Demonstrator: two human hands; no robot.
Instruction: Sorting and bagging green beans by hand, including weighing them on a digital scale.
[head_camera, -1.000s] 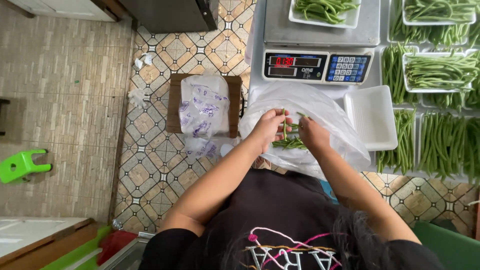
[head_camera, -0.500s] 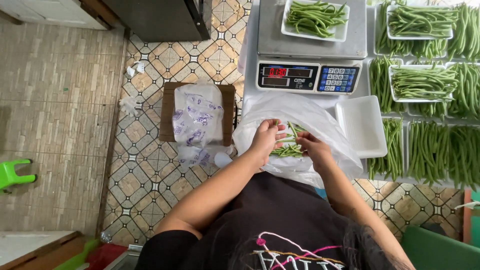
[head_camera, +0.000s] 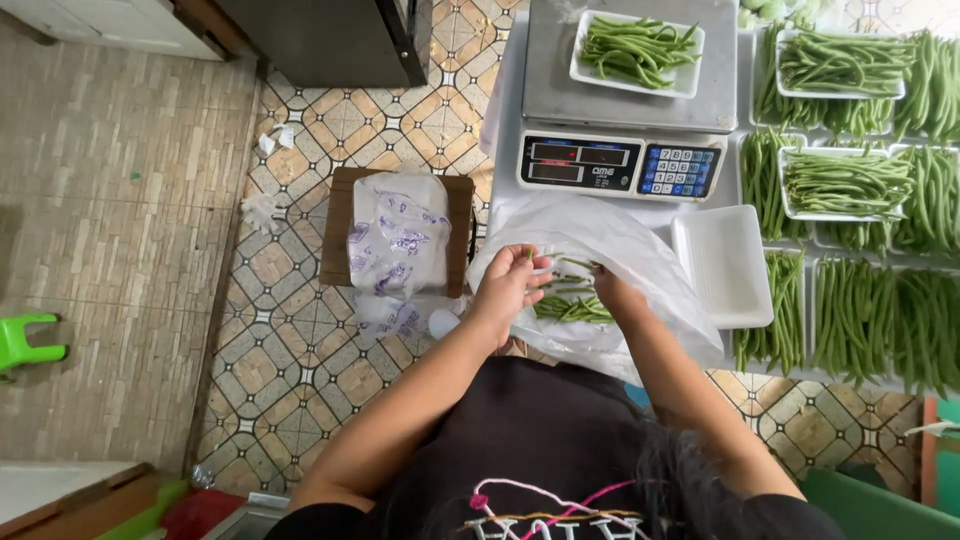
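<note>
Green beans (head_camera: 572, 308) lie between both hands, inside clear bag (head_camera: 640, 250)

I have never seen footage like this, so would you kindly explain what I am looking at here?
This is one view from a camera worn on a person's head, looking straight down at their own two arms. There is no machine arm. The left hand pinches a small green piece; the right hand reaches into a clear plastic bag holding green beans. Ahead stands a weighing scale with a white tray of beans on top. An empty white tray lies beside more rows of beans.
</note>
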